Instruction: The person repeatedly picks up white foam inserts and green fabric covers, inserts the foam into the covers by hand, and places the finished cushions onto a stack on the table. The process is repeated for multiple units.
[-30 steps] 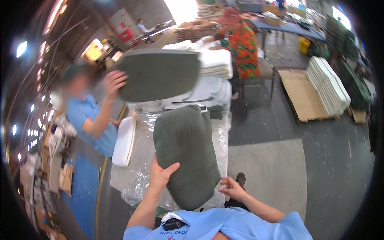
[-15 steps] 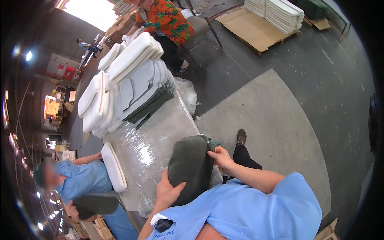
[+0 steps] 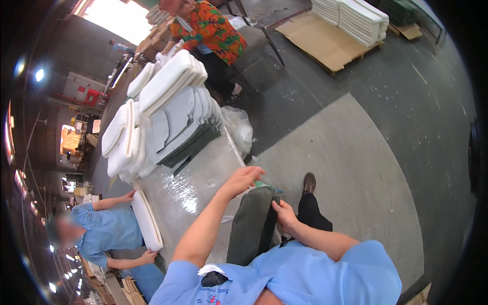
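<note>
A dark green fabric cushion cover lies near me at the table's near right edge, with a flat side face toward the right. My right hand grips the right edge of this cover, thumb on top and fingers curled around it. My left hand is at the cover's far end, its fingers stretched out to the right and apart, with nothing seen in them. Beneath those fingers show a bit of white and a green-teal piece, too small to name.
The table has clear plastic over it. Stacks of white foam pads and grey-green fabric pieces stand at its far end. At left a co-worker holds a white pad. Another person sits beyond, near a chair.
My left hand has left the cover's left side and moved to its far end. The cover has shifted right and turned slightly. The co-worker's dark piece has dropped mostly from view.
</note>
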`<state>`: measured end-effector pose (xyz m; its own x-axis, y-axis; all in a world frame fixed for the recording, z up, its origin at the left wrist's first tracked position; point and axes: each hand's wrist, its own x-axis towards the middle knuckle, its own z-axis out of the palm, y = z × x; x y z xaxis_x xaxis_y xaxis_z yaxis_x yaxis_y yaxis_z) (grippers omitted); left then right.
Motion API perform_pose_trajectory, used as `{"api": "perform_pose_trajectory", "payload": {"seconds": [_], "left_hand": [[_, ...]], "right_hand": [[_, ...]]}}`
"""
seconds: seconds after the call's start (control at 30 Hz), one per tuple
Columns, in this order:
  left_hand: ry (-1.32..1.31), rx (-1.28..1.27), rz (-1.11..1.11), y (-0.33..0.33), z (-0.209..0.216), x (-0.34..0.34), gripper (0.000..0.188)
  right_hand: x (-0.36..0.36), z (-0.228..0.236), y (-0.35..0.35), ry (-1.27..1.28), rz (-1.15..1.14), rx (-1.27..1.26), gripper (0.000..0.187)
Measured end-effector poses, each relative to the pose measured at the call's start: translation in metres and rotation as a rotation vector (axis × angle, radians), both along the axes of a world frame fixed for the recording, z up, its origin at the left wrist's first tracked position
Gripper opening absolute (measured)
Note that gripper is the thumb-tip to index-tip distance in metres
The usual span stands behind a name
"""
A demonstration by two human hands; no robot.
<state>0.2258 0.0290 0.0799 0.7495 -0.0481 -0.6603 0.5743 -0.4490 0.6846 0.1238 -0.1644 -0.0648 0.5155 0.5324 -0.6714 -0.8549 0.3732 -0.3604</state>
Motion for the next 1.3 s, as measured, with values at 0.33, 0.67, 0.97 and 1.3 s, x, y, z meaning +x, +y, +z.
{"api": "perform_pose_trajectory", "payload": {"seconds": [0.33,0.67,0.97,1.3], "left_hand": [[0.4,0.361,-0.932,-0.054,-0.09,0.071,0.028],[0.683,0.458,-1.227,-0.08,-0.117,0.087,0.026],[0.759,0.365,-1.155,-0.078,-0.125,0.086,0.033],[0.898,0.073,-0.841,-0.09,-0.142,0.056,0.019]], "right_hand": [[-0.001,-0.011,-0.006,-0.053,-0.064,0.054,0.024],[-0.006,-0.009,-0.014,-0.082,-0.116,0.021,0.023],[-0.007,-0.011,-0.023,-0.114,-0.134,0.037,0.025],[-0.03,-0.015,-0.045,0.007,-0.196,0.085,0.031]]}}
